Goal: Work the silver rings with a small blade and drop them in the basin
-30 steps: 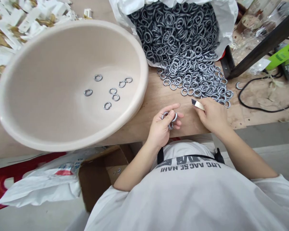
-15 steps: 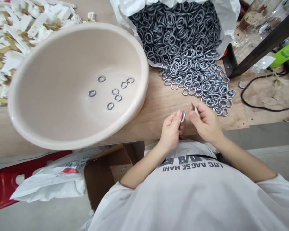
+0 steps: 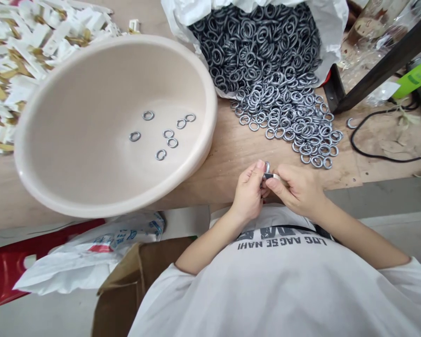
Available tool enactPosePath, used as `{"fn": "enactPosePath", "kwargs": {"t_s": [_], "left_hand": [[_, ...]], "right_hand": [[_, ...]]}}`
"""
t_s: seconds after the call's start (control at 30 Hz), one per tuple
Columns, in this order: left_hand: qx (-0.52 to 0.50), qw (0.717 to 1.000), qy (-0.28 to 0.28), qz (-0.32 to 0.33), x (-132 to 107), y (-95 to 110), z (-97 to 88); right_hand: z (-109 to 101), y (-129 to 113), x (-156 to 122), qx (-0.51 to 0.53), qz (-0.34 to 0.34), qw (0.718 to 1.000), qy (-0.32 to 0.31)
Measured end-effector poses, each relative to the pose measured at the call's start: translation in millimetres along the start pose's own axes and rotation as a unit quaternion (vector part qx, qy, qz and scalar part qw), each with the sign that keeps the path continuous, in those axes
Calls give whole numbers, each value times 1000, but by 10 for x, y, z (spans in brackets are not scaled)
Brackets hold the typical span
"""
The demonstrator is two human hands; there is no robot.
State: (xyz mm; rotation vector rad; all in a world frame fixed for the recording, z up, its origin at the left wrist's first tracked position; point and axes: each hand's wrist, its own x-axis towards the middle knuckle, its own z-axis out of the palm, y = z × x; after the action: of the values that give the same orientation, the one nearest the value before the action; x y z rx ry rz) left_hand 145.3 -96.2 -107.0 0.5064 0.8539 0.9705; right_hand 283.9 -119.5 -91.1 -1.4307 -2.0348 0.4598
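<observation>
Our wooden worktop [image 3: 231,159] is carrying a wide beige plastic basin [image 3: 73,121], with a pile of white-and-gold pieces [image 3: 21,61] spreading behind it. A torn white plastic bag [image 3: 331,37] is spilling a mound of grey metal split rings [image 3: 287,117] onto the wood, just right of the basin. Below the worktop's edge, a cardboard box [image 3: 126,290] and a white plastic sack [image 3: 91,257] are showing. Seven loose rings [image 3: 168,134] are lying inside the basin. Over the worktop, near its front edge, our left hand [image 3: 247,192] is clenching its fingers [image 3: 256,167] around one ring [image 3: 266,167], while our right hand [image 3: 298,189] is pinching a small white-handled, dark-tipped tool [image 3: 271,176], pressing that tip against the ring.
</observation>
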Motion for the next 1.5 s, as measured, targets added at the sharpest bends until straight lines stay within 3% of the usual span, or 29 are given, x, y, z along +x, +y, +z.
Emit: {"fn": "enactPosePath", "kwargs": {"t_s": [0.2, 0.37, 0.6, 0.8, 0.93, 1.03, 1.1, 1.17, 1.23, 1.3, 1.43, 1.5], "left_hand": [[5, 1000, -25, 9, -14, -44, -55], [40, 993, -109, -10, -101, -52, -120], [-7, 999, -44, -19, -5, 191, -273], [-46, 998, -24, -19, 57, 331, -353], [-43, 999, -7, 0, 103, 336, -347], [-29, 999, 1, 16, 131, 315, -360], [-23, 1000, 1, 12, 146, 289, -357], [-13, 1000, -4, 4, 159, 245, -322], [6, 1000, -20, -5, 168, 179, -255], [27, 999, -43, -15, 172, 102, -181], [52, 998, -46, -7, 161, 9, -111], [66, 997, -34, -4, 153, 14, -120]], "right_hand": [[-7, 46, -4, 6, 22, 1000, -17], [-33, 416, 239, -59, 173, 983, 26], [87, 568, 804, -278, 154, 946, -62], [156, 533, 858, -271, 140, 951, -52], [154, 511, 887, -262, 123, 953, -84], [79, 494, 850, -147, 114, 980, -73], [25, 448, 757, 53, 126, 988, -68], [8, 369, 626, 275, 150, 946, -85], [46, 278, 498, 407, 168, 892, -102], [122, 205, 405, 425, 172, 886, -68], [244, 188, 328, 280, 131, 947, 88], [246, 228, 316, 272, 112, 951, 97]]}}
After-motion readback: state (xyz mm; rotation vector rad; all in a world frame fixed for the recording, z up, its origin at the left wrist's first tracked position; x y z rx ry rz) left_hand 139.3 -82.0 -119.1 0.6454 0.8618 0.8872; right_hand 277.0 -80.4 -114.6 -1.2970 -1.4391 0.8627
